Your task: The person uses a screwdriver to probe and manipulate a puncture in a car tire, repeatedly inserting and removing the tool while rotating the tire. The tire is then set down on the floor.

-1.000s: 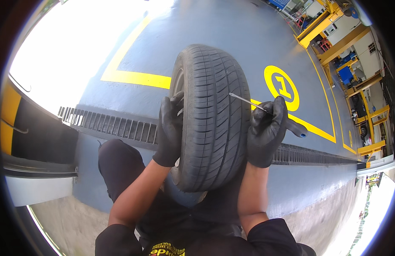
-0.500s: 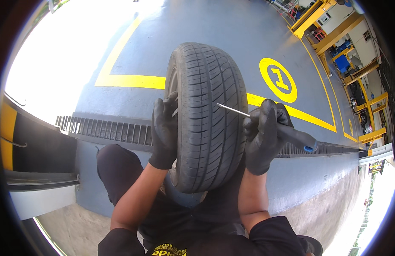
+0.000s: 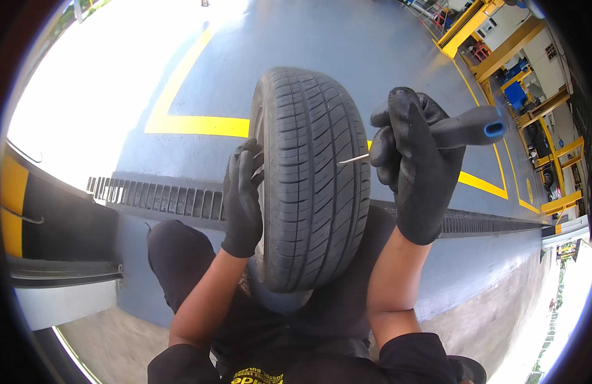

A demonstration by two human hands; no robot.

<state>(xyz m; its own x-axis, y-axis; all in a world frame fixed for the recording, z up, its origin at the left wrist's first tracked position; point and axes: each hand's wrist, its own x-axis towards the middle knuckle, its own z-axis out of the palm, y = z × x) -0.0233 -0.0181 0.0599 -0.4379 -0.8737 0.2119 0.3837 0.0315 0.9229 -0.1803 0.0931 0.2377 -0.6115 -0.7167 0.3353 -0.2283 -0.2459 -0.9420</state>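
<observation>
A wheel with a black tire (image 3: 315, 185) stands upright between my knees, its grooved tread facing me. My left hand (image 3: 243, 205), in a black glove, steadies the wheel at its left side, with fingers reaching into the rim, partly hidden by the tire. My right hand (image 3: 419, 163), also gloved, is closed around a screwdriver (image 3: 469, 129) with a dark handle and a blue-ringed end. Its thin metal shaft points left across the right part of the tread. Whether the tip touches the rubber I cannot tell.
A slotted drain grate (image 3: 158, 197) crosses the grey floor behind the wheel. Yellow lines (image 3: 200, 125) mark the floor beyond. Yellow lift posts (image 3: 465, 29) and workshop gear stand at the far right. A black-and-yellow striped block (image 3: 43, 205) is at the left.
My right hand has risen and moved right with the screwdriver, whose tip has shifted right across the tread. The left hand's fingers have straightened slightly at the rim. The wheel has barely moved.
</observation>
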